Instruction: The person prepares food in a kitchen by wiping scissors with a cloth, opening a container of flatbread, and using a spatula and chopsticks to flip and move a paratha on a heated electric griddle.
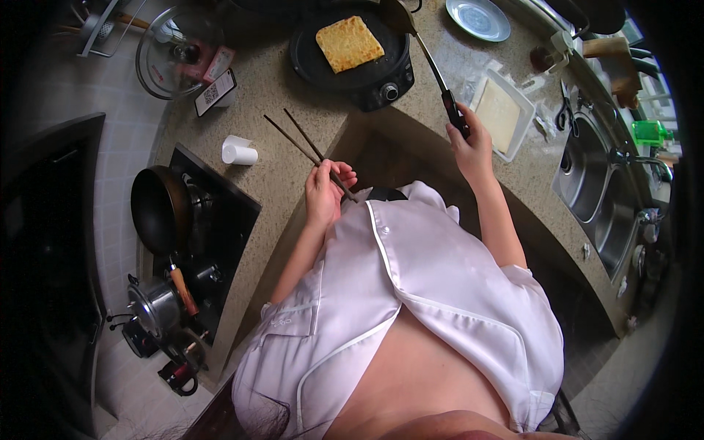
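Observation:
A pair of dark chopsticks (pixel 301 145) rests in my left hand (pixel 326 190), held before my shirt with the tips apart and pointing up and left. My right hand (pixel 473 142) grips the black handle of a spatula or ladle (pixel 432 58). Its dark head hangs over the right rim of the electric griddle pan (pixel 313 74), partly cut by the frame's top. On the black cooking surface lies a browned, roughly square flatbread (pixel 350 44). Neither utensil touches it.
A white tray (pixel 520 124) holds a pale sheet of dough. Nearby are a blue plate (pixel 478 20), scissors (pixel 563 110) and a double sink (pixel 584 146). Leftward are a propped phone (pixel 215 92), a glass lid (pixel 151 52), a white roll (pixel 240 154), a wok (pixel 159 209) and a pot (pixel 154 308).

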The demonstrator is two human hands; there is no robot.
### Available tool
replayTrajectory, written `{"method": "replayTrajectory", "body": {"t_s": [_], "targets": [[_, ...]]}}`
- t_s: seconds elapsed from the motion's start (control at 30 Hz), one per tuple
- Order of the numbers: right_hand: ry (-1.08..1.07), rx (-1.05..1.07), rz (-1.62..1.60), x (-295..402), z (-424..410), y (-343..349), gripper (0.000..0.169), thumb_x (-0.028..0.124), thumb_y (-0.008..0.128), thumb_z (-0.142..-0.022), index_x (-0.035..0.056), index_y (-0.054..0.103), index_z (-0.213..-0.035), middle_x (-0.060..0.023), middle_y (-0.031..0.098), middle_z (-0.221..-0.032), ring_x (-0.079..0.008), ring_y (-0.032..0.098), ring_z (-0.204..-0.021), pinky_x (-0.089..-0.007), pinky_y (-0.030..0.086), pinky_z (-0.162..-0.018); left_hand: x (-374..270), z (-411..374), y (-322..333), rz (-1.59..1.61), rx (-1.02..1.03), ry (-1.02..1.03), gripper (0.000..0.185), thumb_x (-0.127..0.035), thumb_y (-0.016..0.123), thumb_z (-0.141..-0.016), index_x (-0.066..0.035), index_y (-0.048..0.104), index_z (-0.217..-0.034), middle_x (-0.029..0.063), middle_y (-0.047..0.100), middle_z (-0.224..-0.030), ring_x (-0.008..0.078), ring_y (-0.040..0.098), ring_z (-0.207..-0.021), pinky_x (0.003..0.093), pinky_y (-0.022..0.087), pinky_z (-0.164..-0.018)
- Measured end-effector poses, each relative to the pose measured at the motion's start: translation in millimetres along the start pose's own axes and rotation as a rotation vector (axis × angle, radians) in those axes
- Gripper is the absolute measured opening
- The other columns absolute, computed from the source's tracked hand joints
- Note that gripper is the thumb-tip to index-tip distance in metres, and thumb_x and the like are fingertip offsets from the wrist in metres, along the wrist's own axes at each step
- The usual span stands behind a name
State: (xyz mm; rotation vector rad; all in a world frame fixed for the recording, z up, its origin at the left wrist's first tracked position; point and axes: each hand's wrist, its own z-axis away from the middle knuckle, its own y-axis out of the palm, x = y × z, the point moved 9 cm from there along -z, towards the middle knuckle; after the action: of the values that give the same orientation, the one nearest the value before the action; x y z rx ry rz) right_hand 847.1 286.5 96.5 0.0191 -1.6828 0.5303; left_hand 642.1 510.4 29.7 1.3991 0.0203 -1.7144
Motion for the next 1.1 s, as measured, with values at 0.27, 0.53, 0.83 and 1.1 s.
{"method": "replayTrajectory", "body": {"t_s": [0.27,0.53,0.83,1.1], "targets": [[0.023,0.0,0.033,-3,9,-4,0.041,0.003,0.058,-0.084,0.0034,0.05,-0.124,0.0023,0.047,-0.067,-0.0051,0.043,-0.054,-0.0211,0.034,-0.047,2,1,13,0.007,-0.039,-0.023,0.022,-0.023,0.041,-0.097,-0.004,0.047,-0.087,0.0117,0.059,-0.084,0.0198,0.06,-0.073,0.033,0.053,-0.067],[0.045,0.005,0.006,-5,10,0,0.041,0.003,0.058,-0.084,0.0035,0.049,-0.124,0.0022,0.047,-0.066,-0.0057,0.043,-0.054,-0.0218,0.033,-0.047,-7,-3,20,-0.012,0.022,0.038,0.022,-0.026,0.04,-0.098,-0.009,0.044,-0.085,0.0005,0.042,-0.065,0.0083,0.039,-0.054,0.0216,0.033,-0.046],[0.002,0.037,0.09,-9,3,12,0.041,0.003,0.058,-0.084,0.0028,0.049,-0.123,0.0012,0.047,-0.068,-0.0061,0.043,-0.054,-0.0225,0.035,-0.048,-17,1,6,-0.025,-0.014,0.031,0.032,-0.032,0.042,-0.097,-0.011,0.039,-0.074,-0.0029,0.035,-0.057,0.0064,0.033,-0.045,0.021,0.025,-0.039],[0.038,0.058,0.124,-16,1,16,0.04,0.003,0.058,-0.083,0.0028,0.05,-0.122,0.0002,0.048,-0.07,-0.0064,0.044,-0.057,-0.0225,0.035,-0.05,-14,1,-4,0.028,-0.03,0.06,0.023,-0.02,0.058,-0.09,-0.013,0.042,-0.075,-0.004,0.04,-0.059,0.0045,0.037,-0.046,0.0194,0.027,-0.039]]}}
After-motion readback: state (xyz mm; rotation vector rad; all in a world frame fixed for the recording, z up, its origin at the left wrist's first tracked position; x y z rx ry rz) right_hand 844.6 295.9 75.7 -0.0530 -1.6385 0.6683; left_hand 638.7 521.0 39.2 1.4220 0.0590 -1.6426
